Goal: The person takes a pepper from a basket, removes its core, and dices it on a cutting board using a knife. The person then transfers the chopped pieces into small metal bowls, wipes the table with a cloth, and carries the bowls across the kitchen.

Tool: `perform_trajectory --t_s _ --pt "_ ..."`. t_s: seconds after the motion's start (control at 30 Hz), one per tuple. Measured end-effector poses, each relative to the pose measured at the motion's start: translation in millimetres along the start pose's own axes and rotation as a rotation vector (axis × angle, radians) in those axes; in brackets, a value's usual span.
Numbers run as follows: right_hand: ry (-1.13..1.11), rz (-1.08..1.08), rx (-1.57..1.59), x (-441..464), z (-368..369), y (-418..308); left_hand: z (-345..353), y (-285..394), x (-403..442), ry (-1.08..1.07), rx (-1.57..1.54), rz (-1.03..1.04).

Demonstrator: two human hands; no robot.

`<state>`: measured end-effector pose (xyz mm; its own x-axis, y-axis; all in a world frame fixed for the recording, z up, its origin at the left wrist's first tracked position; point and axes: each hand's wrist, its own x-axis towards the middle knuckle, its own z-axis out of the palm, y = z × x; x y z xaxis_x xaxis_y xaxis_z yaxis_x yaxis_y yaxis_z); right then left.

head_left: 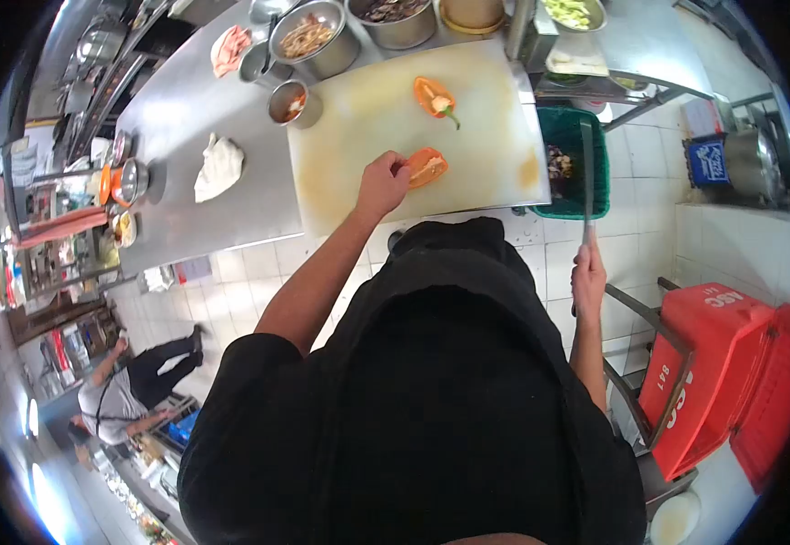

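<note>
The pepper half (428,167) lies directly at the left hand (382,187), while the right hand (587,275) is well apart

The orange pepper half is on the cutting board (345,177), near the edge which faces the person, with its cut side up. From the left hand it lies to the right, at the ends of the fingers. Its long axis is slanted: one end is beside the fingers, and the other goes to the right and a little away from the body. The left grip is nearly closed, with bent fingers on the near end of this piece; whether the piece is lifted from the board, I cannot tell.

The right grip is closed around the handle of a long knife (587,173). This hand is beyond the right edge of the desk (268,204), and the blade points away from the person, above the green bin (601,168). So the blade and the piece are not touching, and the left hand is clearly the nearer one. A second pepper half (433,94), with its stem, lies farther up on the board, touched by neither hand.
</note>
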<state>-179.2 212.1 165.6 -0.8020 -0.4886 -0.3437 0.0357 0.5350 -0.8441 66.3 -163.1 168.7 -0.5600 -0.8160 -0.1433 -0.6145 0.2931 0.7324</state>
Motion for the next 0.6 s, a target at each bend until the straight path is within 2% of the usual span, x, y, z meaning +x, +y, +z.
perform_trajectory --t_s 0.07,0.13,0.23,0.3,0.5,0.6 --pt "0.037 -0.294 -0.216 -19 0 -15 19 22 12 0.017 -0.102 0.027" --pt "0.014 -0.376 -0.290 -47 8 -53 36 54 28 0.031 -0.169 0.083" --pt "0.027 -0.406 -0.376 -71 19 -75 54 107 36 0.020 -0.229 0.143" --pt "0.051 -0.344 -0.397 -77 21 -81 62 137 41 -0.013 -0.280 0.144" --pt "0.151 -0.264 -0.387 -83 16 -70 92 151 52 -0.029 -0.346 0.228" --pt "0.220 -0.244 -0.405 -80 12 -60 97 159 46 -0.011 -0.271 0.287"
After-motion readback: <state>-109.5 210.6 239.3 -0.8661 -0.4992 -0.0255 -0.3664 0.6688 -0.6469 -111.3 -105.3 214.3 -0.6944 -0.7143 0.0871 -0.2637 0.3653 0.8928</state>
